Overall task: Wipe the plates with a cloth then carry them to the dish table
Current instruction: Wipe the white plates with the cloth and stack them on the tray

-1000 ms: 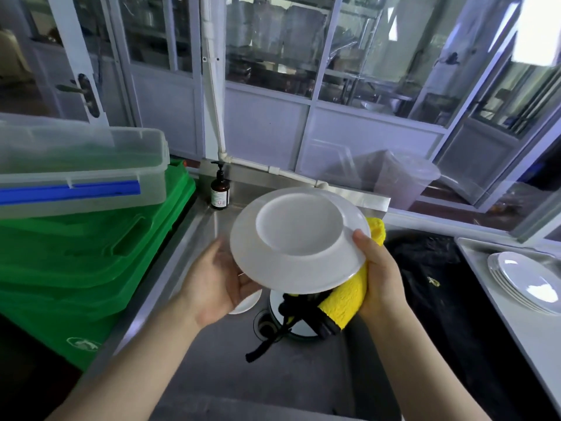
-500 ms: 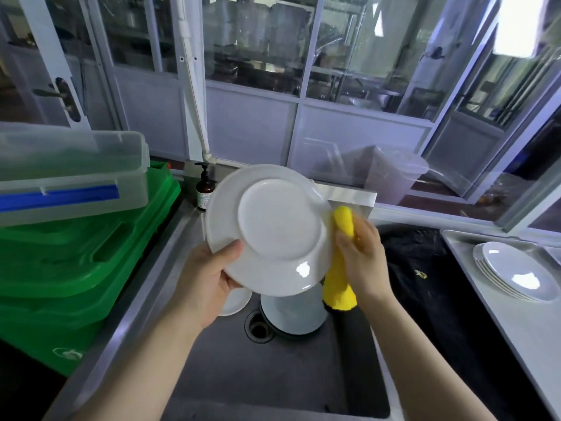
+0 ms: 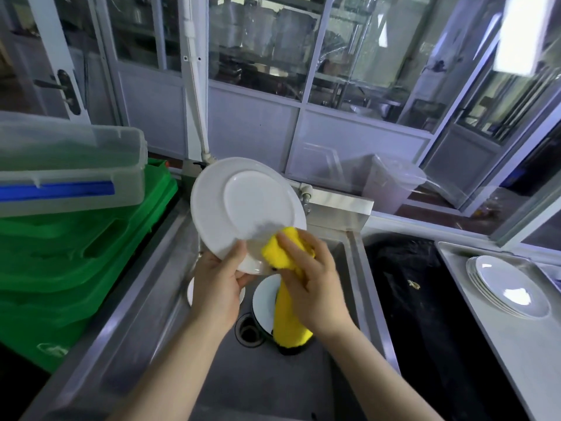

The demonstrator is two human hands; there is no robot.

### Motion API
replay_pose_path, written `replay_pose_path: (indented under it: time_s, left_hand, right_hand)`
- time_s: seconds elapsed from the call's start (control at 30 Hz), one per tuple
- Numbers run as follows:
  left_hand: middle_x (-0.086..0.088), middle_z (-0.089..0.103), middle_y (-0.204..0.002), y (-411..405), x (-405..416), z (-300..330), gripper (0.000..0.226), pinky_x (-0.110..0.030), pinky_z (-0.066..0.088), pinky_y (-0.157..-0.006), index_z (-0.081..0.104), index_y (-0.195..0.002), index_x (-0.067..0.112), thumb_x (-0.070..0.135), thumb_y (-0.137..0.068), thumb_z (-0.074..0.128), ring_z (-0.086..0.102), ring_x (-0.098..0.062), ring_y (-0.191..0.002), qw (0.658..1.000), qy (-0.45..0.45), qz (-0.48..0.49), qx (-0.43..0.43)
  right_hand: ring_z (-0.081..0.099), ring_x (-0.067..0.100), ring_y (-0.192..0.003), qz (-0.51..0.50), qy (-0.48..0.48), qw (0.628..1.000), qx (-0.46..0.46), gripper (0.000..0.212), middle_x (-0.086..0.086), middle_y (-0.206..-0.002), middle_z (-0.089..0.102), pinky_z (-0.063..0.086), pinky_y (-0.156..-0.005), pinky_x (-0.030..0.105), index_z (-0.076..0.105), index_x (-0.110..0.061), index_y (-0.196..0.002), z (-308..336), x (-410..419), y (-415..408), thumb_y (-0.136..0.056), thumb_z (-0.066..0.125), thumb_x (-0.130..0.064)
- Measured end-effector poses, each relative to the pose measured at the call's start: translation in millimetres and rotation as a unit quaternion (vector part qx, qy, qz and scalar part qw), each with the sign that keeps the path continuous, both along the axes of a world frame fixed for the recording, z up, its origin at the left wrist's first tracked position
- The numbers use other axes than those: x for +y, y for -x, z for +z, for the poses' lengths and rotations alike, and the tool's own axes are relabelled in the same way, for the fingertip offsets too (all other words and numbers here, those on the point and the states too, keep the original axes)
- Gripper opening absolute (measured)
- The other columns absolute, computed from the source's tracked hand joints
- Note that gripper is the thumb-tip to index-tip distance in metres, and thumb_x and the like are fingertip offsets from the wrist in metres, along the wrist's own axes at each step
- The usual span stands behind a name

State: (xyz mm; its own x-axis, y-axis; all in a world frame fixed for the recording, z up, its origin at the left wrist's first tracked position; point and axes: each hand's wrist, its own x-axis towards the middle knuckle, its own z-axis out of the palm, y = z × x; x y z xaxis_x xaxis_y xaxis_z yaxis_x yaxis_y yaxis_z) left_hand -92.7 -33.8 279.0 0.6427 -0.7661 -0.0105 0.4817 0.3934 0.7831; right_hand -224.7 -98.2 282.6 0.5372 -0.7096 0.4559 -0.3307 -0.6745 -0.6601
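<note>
Left hand (image 3: 217,288) gripped plate (image 3: 243,205) rim; right hand (image 3: 315,287) pressed yellow cloth (image 3: 280,253) against underside. Advice: rotate plate, covering whole rim.

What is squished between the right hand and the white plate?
A yellow cloth. In the head view the right hand presses it against the underside of the white plate, which the left hand holds tilted over the sink.

Yellow cloth (image 3: 290,326) covers part of sink plate (image 3: 264,302)
</note>
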Motion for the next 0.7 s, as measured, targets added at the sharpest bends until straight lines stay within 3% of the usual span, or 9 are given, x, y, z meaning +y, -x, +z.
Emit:
replay_pose_path:
  time_s: [0.07,0.1,0.17,0.27,0.37,0.43,0.5,0.57,0.7]
  left_hand:
    - [0.000,0.076,-0.094,-2,4,-2,0.024,-0.030,0.058,-0.062,0.067,-0.107,0.019,0.006,-0.092,0.054,0.073,-0.016,-0.087,1.000,0.013,-0.020,0.002]
    - [0.002,0.076,-0.093,-3,6,-2,0.022,-0.030,0.058,-0.063,0.072,-0.100,0.021,0.007,-0.088,0.059,0.073,-0.015,-0.088,0.999,0.014,-0.037,-0.009]
    - [0.002,0.076,-0.095,-4,11,-4,0.021,-0.031,0.058,-0.066,0.076,-0.092,0.024,0.010,-0.081,0.065,0.072,-0.015,-0.091,0.996,0.004,-0.072,-0.052]
    - [-0.003,0.076,-0.092,-6,16,-9,0.020,-0.030,0.057,-0.064,0.072,-0.094,0.014,0.015,-0.075,0.072,0.072,-0.017,-0.088,0.983,-0.047,-0.100,-0.148]
    - [-0.012,0.069,-0.080,-6,19,-12,0.047,-0.046,0.055,-0.068,0.067,-0.091,-0.003,0.039,-0.069,0.066,0.064,-0.019,-0.076,0.945,-0.102,-0.112,-0.291]
    - [-0.019,0.063,-0.077,-3,18,-13,0.061,-0.047,0.054,-0.068,0.063,-0.092,-0.008,0.047,-0.066,0.063,0.058,-0.019,-0.074,0.930,-0.123,-0.112,-0.328]
    - [-0.008,0.060,-0.068,-1,17,-16,0.047,-0.037,0.052,-0.061,0.064,-0.086,-0.004,0.040,-0.069,0.065,0.056,-0.013,-0.067,0.934,-0.139,-0.102,-0.311]
    - [0.003,0.061,-0.061,-1,17,-16,0.024,-0.032,0.050,-0.058,0.067,-0.076,0.008,0.031,-0.072,0.063,0.058,-0.007,-0.061,0.938,-0.151,-0.092,-0.298]
    - [-0.023,0.059,-0.070,-14,18,-19,0.033,-0.046,0.045,-0.061,0.061,-0.082,-0.007,0.024,-0.071,0.058,0.053,-0.018,-0.069,0.930,-0.156,-0.076,-0.324]
  right_hand:
    - [0.043,0.000,-0.120,-0.034,-0.079,0.996,-0.036,0.044,-0.012,-0.133,0.047,0.035,-0.096,0.010,0.054,-0.023,-0.134,2,-21,8,-0.092,0.058,-0.010]
    - [0.047,-0.001,-0.113,-0.046,-0.112,0.991,-0.050,0.037,-0.021,-0.123,0.053,0.036,-0.089,0.006,0.059,-0.023,-0.129,4,-32,11,-0.094,0.056,-0.011]
    - [0.057,0.008,-0.097,-0.080,-0.145,0.984,-0.060,0.023,-0.027,-0.095,0.063,0.041,-0.077,0.013,0.066,-0.025,-0.113,8,-52,16,-0.097,0.052,-0.017]
    - [0.059,0.008,-0.099,-0.122,-0.141,0.981,-0.052,0.029,-0.023,-0.102,0.064,0.043,-0.078,0.022,0.059,-0.031,-0.123,23,-72,17,-0.096,0.052,-0.025]
    - [0.058,0.005,-0.100,-0.153,-0.087,0.983,-0.046,0.030,-0.028,-0.098,0.064,0.041,-0.074,0.014,0.059,-0.036,-0.119,44,-77,7,-0.090,0.061,-0.032]
    - [0.054,0.006,-0.114,-0.128,-0.052,0.990,-0.030,0.037,-0.017,-0.122,0.062,0.037,-0.089,0.014,0.062,-0.034,-0.123,53,-66,-5,-0.086,0.067,-0.032]
    - [0.049,0.013,-0.124,-0.068,0.014,0.997,0.023,0.042,-0.005,-0.139,0.052,0.030,-0.097,0.013,0.062,-0.031,-0.125,52,-45,-16,-0.084,0.070,-0.027]
    - [0.051,0.027,-0.122,0.013,0.092,0.994,0.064,0.043,0.007,-0.140,0.049,0.036,-0.100,0.025,0.064,-0.026,-0.125,44,-20,-23,-0.083,0.069,-0.020]
    - [0.051,0.039,-0.108,0.118,0.226,0.960,0.114,0.039,0.015,-0.137,0.049,0.037,-0.099,0.035,0.066,-0.024,-0.123,32,3,-23,-0.084,0.065,-0.018]
